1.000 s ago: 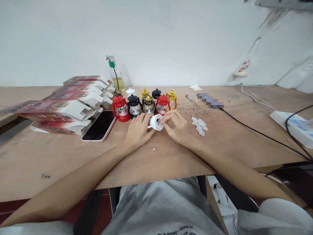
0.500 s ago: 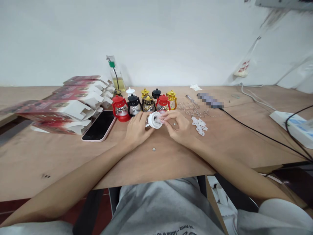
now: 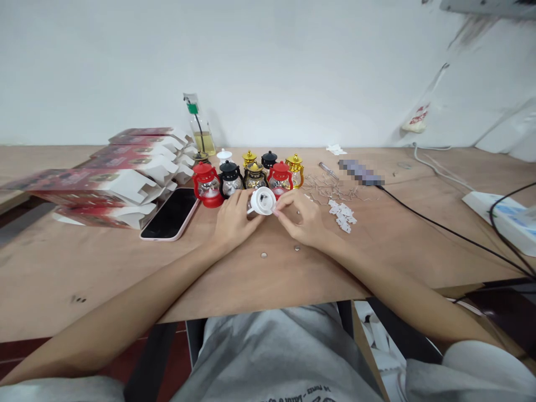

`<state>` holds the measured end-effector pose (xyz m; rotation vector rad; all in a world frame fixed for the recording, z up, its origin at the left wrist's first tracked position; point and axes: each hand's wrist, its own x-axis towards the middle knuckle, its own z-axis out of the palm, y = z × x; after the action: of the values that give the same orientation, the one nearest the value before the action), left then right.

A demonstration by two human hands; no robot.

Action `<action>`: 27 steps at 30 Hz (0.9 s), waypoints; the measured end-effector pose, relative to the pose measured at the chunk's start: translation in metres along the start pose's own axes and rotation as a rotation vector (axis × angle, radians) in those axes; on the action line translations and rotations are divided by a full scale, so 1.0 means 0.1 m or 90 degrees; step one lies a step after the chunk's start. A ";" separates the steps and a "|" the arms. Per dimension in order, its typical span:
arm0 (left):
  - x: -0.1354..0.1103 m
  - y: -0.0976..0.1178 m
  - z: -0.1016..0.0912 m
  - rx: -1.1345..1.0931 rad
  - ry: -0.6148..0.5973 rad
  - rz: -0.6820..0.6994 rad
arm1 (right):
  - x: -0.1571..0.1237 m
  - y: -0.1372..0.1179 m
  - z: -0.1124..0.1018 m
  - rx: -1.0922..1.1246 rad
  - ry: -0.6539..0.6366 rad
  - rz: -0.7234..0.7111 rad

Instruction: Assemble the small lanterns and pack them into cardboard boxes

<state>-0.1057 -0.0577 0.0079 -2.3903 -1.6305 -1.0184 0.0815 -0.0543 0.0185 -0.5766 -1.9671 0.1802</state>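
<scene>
A small white toy lantern [image 3: 263,202] is gripped in my left hand [image 3: 235,220], its base turned up towards me. The round base is open and shows a dark spot inside. At the base's right rim, the thumb and index finger of my right hand [image 3: 302,218] are pinched together; anything between them is too small to make out. Two small round discs, like button cells, lie on the table below: one pale disc [image 3: 263,255] and one darker silvery disc [image 3: 297,248]. Just behind my hands stand several lanterns, among them a red lantern [image 3: 208,187] and a black lantern [image 3: 231,181].
Flattened red boxes [image 3: 121,184] are stacked at left beside a phone [image 3: 171,215]. A bottle of yellow liquid [image 3: 204,139] stands behind. To the right lie thin wires [image 3: 335,190], white cut pieces [image 3: 343,215], a screwdriver [image 3: 328,170] and a cabled device [image 3: 360,172].
My right fingertips have drawn back from the lantern's base opening to its rim. A second small disc now lies on the table below my right hand. The lantern has shifted slightly left.
</scene>
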 end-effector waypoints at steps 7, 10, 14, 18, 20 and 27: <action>0.00 -0.02 -0.01 -0.005 0.005 -0.019 | 0.01 -0.06 -0.03 0.176 -0.501 0.152; 0.01 -0.02 -0.01 -0.008 0.008 -0.020 | 0.00 -0.10 0.01 0.149 -0.521 0.132; 0.01 -0.02 0.00 0.000 0.013 -0.022 | -0.02 -0.11 0.04 0.153 -0.525 0.128; 0.00 -0.02 0.00 -0.004 0.013 -0.018 | -0.04 -0.08 0.05 0.170 -0.524 0.129; 0.00 -0.01 -0.01 -0.003 0.012 -0.019 | -0.04 -0.08 0.05 0.167 -0.527 0.132; 0.00 -0.03 0.00 -0.007 0.012 -0.011 | -0.03 -0.08 0.05 0.150 -0.527 0.119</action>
<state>-0.1079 -0.0565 0.0070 -2.3699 -1.6468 -1.0535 0.0758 -0.0625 0.0165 -0.5788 -2.6213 0.8698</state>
